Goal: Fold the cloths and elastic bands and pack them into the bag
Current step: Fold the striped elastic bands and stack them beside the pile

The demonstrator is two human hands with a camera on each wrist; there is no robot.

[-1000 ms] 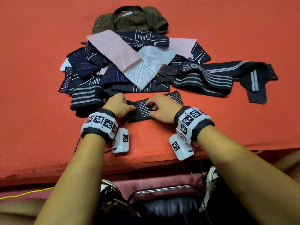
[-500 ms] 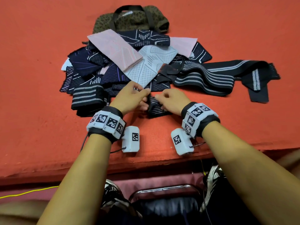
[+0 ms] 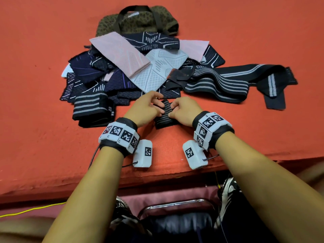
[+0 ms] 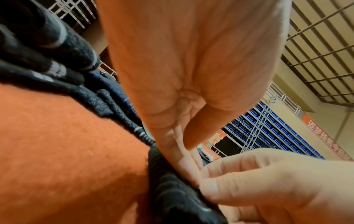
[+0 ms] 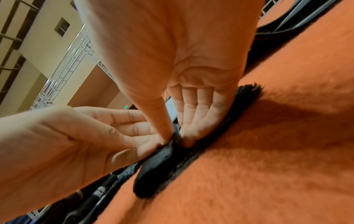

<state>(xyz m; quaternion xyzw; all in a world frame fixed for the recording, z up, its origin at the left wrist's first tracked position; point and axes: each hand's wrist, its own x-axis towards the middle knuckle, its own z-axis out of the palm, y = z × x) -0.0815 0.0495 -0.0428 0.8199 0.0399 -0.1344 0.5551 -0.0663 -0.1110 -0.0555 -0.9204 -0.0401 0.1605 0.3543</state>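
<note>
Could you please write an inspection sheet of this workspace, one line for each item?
Surface: orange table, covered in felt-like cloth.
Job's things: small striped band under both hands; folded striped band; long striped band unfolded; pile of cloths; bag behind the pile.
Clutter: nothing seen.
Grippers: left hand and right hand pinch the small band.
Cables: yellow cable on floor.
Surroundings: chair, shoes.

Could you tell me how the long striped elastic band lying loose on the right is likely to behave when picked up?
The long striped band lies in soft loops, so it will probably hang floppy and trail. Woven fabric on a felt-like table cover: likely grippy, not slippery. Probably light.
</note>
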